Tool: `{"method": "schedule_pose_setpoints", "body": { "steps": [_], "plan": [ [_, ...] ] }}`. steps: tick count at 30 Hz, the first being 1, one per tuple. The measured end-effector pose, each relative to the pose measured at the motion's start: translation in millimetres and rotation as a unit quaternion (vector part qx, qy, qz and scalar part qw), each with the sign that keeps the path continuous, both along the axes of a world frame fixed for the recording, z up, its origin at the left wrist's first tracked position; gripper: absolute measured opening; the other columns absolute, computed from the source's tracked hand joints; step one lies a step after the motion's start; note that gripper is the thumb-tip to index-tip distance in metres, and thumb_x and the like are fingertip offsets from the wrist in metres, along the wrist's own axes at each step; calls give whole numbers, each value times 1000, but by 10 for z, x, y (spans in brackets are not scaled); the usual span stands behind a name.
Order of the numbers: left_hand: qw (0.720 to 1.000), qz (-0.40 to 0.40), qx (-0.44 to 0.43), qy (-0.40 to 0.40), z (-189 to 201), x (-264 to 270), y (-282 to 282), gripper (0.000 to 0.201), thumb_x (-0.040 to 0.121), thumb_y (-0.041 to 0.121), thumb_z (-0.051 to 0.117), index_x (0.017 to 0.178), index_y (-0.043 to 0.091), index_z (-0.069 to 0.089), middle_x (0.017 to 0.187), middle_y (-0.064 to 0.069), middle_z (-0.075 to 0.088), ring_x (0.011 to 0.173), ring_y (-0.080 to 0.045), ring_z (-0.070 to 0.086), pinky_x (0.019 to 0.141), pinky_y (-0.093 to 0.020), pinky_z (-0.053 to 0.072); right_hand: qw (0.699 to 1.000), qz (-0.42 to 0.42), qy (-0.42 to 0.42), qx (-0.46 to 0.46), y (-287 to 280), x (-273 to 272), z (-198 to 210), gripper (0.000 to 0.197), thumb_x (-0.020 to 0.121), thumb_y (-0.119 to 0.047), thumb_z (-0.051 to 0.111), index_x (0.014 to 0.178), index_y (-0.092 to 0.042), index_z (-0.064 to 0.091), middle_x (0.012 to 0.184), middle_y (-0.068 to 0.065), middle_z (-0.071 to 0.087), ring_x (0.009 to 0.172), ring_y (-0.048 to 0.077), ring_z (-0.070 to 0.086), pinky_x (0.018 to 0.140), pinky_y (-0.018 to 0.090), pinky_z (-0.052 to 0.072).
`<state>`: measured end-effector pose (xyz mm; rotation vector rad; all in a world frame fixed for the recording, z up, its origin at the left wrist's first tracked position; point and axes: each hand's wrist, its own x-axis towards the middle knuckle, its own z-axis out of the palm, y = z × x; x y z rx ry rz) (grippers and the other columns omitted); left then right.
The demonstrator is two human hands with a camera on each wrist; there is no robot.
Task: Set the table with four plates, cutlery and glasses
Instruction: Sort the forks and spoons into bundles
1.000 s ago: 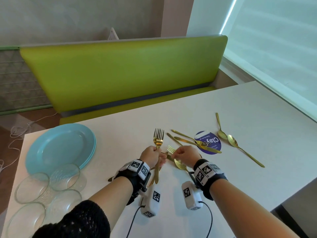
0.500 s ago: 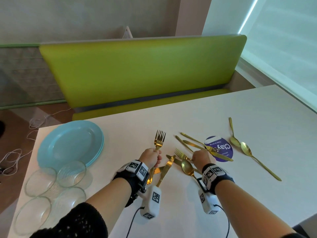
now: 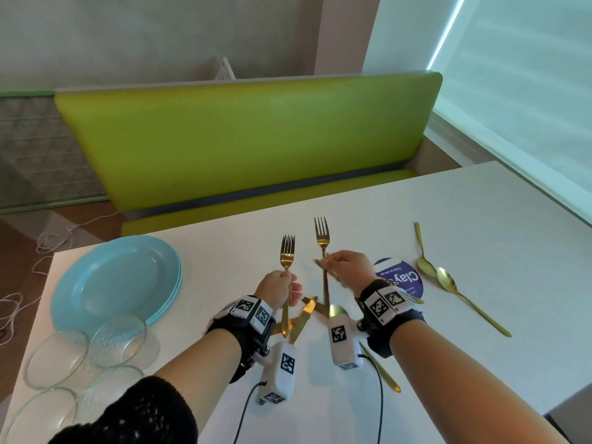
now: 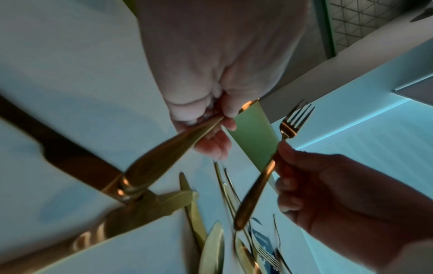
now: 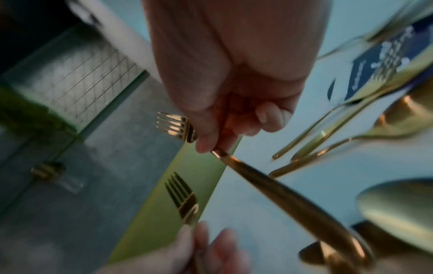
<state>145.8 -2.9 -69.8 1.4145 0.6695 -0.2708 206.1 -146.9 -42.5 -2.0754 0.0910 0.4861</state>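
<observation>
My left hand (image 3: 278, 288) grips a gold metal fork (image 3: 286, 274) upright by its handle; my right hand (image 3: 347, 271) pinches a second gold fork (image 3: 323, 251), tines up. Beneath them gold knives (image 3: 302, 318) and spoons (image 3: 448, 283) lie on the white table (image 3: 480, 219). Stacked turquoise plates (image 3: 112, 280) and clear glass bowls (image 3: 115, 339) sit far left.

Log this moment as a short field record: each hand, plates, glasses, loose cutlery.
left hand: grips a gold fork, tines up
right hand: pinches a second fork, tines up
plates: blue stack on the table's left, not laid out
glasses: clear, grouped in front of the stack
loose cutlery: two spoons right of a round purple sticker; knife between the wrists
</observation>
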Motion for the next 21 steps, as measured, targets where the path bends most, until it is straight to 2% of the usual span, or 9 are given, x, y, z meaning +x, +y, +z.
{"method": "schedule_pose_setpoints", "body": {
  "steps": [3,6,8,9,12,15,18,20,21],
  "plan": [
    [999,-10,-42,2,48,24,-83,24,102,13,32,85,6,48,78,-11,59,66,-22,58,60,-28,49,988,2,120,99,47,-64,18,15,88,-15,63,74,-15,61,71,-2,63,53,9,44,50,21,36],
    [997,-24,-77,0,52,36,-146,23,101,12,33,87,6,49,82,-13,61,69,-25,61,66,-33,52,983,21,149,102,59,-122,-72,13,88,-14,63,75,-14,62,70,0,61,51,9,45,48,21,36],
    [995,-20,-98,6,44,46,-184,21,101,9,34,87,4,49,80,-16,59,69,-28,62,70,-36,54,984,25,150,98,61,-146,-141,10,87,-14,64,77,-12,63,71,2,61,51,10,48,46,20,36],
    [994,-19,-104,10,43,51,-200,19,100,7,35,87,3,49,80,-17,58,68,-29,62,68,-36,54,985,26,147,92,66,-154,-162,10,86,-15,65,77,-12,62,71,2,61,51,11,49,44,20,36],
    [993,-17,-114,17,46,65,-242,13,97,0,35,90,1,46,79,-20,56,66,-30,61,53,-31,55,990,35,130,41,85,-150,-202,12,86,-21,66,77,-14,62,73,4,63,56,15,53,42,19,36],
    [993,-22,-118,20,29,92,-262,15,97,-2,31,92,2,44,77,-19,55,64,-30,61,51,-30,50,993,35,111,15,96,-124,-234,15,86,-20,65,73,-16,62,69,2,62,54,14,52,41,18,35],
    [995,-42,-92,20,-2,124,-251,20,96,0,32,86,5,48,74,-14,57,61,-24,58,45,-23,43,993,57,104,-3,85,-65,-219,16,86,-20,64,70,-18,64,67,0,62,52,10,50,43,18,35],
    [997,-51,-59,17,-22,151,-236,22,96,1,32,86,7,51,71,-10,57,57,-18,52,46,-22,37,993,79,89,-24,60,13,-184,14,86,-22,64,73,-20,66,68,-4,63,53,8,49,45,18,36],
    [998,-50,-42,14,-28,165,-227,22,96,1,31,89,6,52,70,-8,55,55,-16,50,46,-21,35,993,78,78,-33,39,70,-162,11,86,-22,64,77,-18,68,70,-5,64,56,8,51,47,19,41]
  ]
}}
